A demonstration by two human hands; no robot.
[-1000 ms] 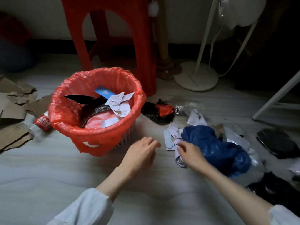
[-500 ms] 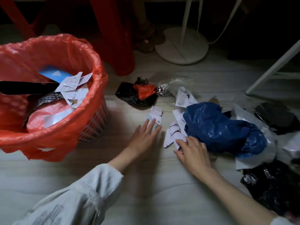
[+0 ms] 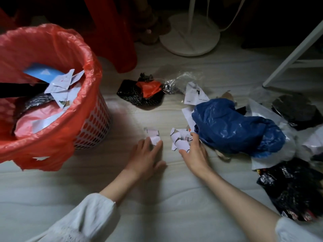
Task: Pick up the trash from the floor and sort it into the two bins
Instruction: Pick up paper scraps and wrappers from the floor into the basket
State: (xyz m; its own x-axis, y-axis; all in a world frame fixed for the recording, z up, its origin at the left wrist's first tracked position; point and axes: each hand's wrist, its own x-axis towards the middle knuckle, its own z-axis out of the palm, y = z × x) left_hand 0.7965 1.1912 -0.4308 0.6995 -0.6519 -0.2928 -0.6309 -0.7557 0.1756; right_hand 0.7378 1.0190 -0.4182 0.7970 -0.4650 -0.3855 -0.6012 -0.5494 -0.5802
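Observation:
A white mesh bin lined with a red bag stands at the left, holding paper, a blue card and dark wrappers. Only this one bin is in view. Torn white paper scraps lie on the pale floor beside a crumpled blue plastic bag. My right hand grips these scraps between thumb and curled fingers. A separate small paper scrap lies a little to the left, and my left hand rests flat on the floor with its fingertips touching it.
A black wrapper with an orange piece and clear plastic lie farther back. Black bags and white plastic crowd the right. Behind stand a red stool leg, a white fan base and a white frame leg.
My view has moved closer and lower. My left hand has slid onto the small scrap. My right hand has closed round the scraps beside the blue bag.

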